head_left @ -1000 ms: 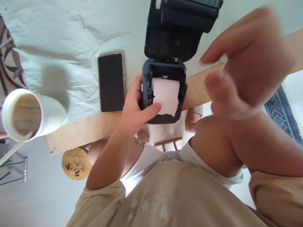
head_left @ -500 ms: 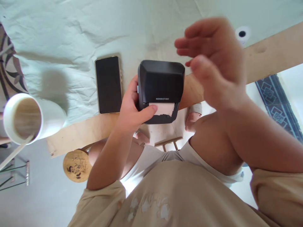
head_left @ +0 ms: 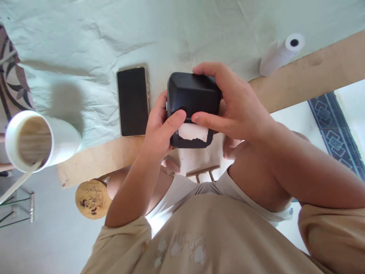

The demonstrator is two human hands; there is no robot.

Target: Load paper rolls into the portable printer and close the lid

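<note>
Your left hand [head_left: 159,127] grips the printer [head_left: 192,101] from its left side, thumb on the front edge above the slot; your right hand [head_left: 236,106] clasps it from the right, fingers over the top, thumb beside the left thumb; the thumbs cover the brand lettering, so it cannot be read; torn paper [head_left: 193,132] protrudes from the slot; the printer sits at the table's [head_left: 97,156] near edge; a phone [head_left: 132,101] lies just left, screen dark; a cup [head_left: 37,139] stands far left; a paper roll [head_left: 281,53] lies well apart, far right.
</note>
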